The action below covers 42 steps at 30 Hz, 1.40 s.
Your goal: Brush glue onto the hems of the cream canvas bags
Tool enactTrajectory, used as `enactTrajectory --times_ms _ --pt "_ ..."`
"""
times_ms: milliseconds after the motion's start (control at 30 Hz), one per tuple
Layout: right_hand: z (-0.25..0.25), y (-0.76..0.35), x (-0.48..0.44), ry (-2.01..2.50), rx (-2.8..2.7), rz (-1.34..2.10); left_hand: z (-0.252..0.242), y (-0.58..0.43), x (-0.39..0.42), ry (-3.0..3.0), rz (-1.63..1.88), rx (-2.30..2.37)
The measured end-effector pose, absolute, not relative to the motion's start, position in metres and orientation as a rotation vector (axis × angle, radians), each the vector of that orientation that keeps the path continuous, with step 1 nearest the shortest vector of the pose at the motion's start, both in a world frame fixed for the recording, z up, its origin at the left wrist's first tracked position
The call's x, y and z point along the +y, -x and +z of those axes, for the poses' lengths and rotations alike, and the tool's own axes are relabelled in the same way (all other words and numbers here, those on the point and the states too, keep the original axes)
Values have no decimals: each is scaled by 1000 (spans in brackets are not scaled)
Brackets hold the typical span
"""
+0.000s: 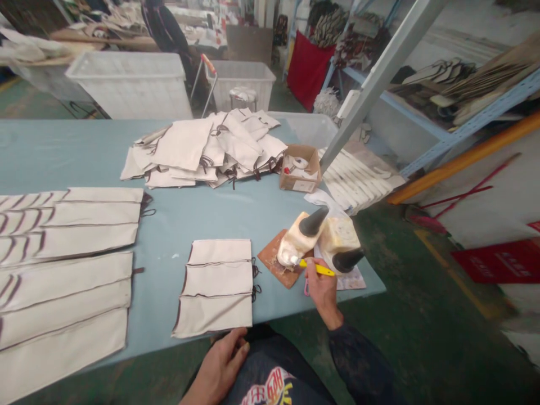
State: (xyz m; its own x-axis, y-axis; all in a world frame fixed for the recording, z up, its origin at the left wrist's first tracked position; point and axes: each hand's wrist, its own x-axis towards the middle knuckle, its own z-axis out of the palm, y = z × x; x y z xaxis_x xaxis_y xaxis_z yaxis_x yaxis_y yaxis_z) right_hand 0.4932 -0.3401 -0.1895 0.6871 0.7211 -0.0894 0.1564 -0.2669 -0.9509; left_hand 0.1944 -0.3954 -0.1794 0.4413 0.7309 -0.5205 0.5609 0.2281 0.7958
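Yellow brush [325, 271], pinched by the right hand [322, 288], seems to be loading at the bottle [296, 236]; lifting it next calls for steadiness. Beside the cloth [219, 281], the left hand [220, 360] has an unclear grip.

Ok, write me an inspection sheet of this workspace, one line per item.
Surface: blue-green table, with overlapping fabric rows on its left side.
Job's things: single fabric piece lying flat; yellow-handled tool, its tip at a stained container.
Clutter: heaped fabric pieces; open cardboard box.
Hands: right hand grips the tool; left hand near the table edge, grip unclear.
Cables: nothing seen.
Surroundings: white bins, blue shelving, another person beyond.
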Motion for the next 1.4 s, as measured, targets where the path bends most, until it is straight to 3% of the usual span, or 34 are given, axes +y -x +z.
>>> enactTrajectory --times_ms 433,933,1400 --pt "-203 -491 -313 1954 -902 668 -182 -181 -400 -1335 185 1354" --pt "-211 -489 -342 1865 -532 719 -185 -185 -391 -1385 105 1292" --pt "-190 -495 -360 1871 -652 686 -186 -188 -392 -1377 103 1290"
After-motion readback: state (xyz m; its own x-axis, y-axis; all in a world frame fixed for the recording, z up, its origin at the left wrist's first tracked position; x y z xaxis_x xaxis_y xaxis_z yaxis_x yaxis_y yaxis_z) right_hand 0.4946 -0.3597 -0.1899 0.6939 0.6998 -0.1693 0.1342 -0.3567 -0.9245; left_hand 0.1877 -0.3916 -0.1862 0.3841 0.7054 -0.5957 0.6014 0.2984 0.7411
